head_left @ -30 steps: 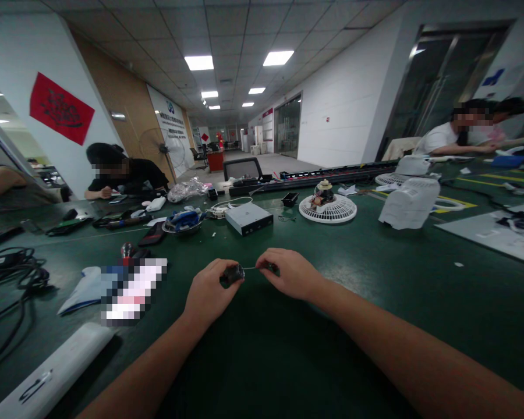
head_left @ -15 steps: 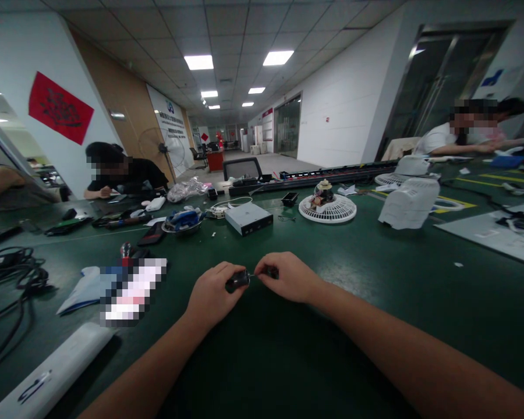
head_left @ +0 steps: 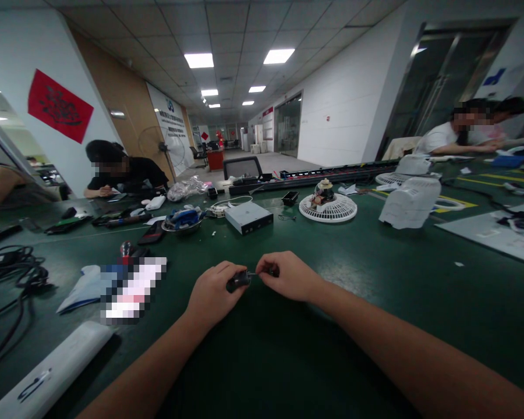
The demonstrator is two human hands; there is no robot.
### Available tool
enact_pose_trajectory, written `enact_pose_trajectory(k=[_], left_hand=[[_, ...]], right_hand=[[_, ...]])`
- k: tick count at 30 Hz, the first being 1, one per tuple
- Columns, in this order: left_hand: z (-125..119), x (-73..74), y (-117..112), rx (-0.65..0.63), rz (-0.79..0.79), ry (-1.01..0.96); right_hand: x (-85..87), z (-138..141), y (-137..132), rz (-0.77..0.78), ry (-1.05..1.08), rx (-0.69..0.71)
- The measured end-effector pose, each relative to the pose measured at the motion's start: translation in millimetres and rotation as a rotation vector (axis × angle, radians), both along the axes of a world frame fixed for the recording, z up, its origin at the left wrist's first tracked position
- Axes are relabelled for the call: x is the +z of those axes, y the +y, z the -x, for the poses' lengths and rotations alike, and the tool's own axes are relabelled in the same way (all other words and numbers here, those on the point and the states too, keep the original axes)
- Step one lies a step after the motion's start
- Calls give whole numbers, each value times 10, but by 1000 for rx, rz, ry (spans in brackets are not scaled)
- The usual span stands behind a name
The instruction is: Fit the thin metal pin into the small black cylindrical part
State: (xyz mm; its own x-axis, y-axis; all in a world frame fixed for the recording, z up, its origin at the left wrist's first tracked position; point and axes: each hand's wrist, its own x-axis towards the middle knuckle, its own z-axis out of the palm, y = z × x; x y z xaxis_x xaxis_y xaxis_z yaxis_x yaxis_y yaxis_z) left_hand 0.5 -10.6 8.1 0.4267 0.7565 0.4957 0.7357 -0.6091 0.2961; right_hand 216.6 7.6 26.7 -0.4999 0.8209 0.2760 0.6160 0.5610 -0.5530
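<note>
**Hands.** Left hand [head_left: 212, 293]: grip closed, fingers wrapped around a small black cylindrical part [head_left: 239, 281], held over the desk [head_left: 367, 331] directly in front of the person. Right hand [head_left: 288, 276]: grip pinched, fingers pressed on a small dark piece [head_left: 272, 270] at the far end of a thin metal pin [head_left: 254, 273] extending from the cylindrical part. The hands are just apart, linked by the pin. Exact identity of the part: too small to tell.

**Desk, dark green surface.** Ahead: silver disc drive [head_left: 248, 218]; white round fan grille [head_left: 327, 209] with a motor unit on it; white plastic fan housing [head_left: 410, 202]; metal bowl [head_left: 183, 227] holding blue items. Left: coiled black cable [head_left: 13, 267]; pixelated packet [head_left: 133, 291]. Near left edge: white plastic strip [head_left: 48, 372].

**People.** One co-worker in black [head_left: 126, 174], seated across the desk at left, hands low at the desk edge.
</note>
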Motion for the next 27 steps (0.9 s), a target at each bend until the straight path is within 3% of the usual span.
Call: enact_pose_trajectory(k=[3, 8, 15, 22, 27], left_hand=[[-2, 1, -2, -2, 4, 16], [-8, 2, -8, 1, 23, 34], [-20, 14, -4, 9, -18, 31], [3, 13, 13, 111, -42, -16], [26, -29, 38, 183, -32, -104]], right_hand=[[1, -4, 8, -35, -71, -56], [1, -7, 2, 35, -40, 71], [13, -13, 1, -58, -168, -97], [31, -6, -20, 237, -132, 102], [-17, 25, -47, 326, -158, 160]])
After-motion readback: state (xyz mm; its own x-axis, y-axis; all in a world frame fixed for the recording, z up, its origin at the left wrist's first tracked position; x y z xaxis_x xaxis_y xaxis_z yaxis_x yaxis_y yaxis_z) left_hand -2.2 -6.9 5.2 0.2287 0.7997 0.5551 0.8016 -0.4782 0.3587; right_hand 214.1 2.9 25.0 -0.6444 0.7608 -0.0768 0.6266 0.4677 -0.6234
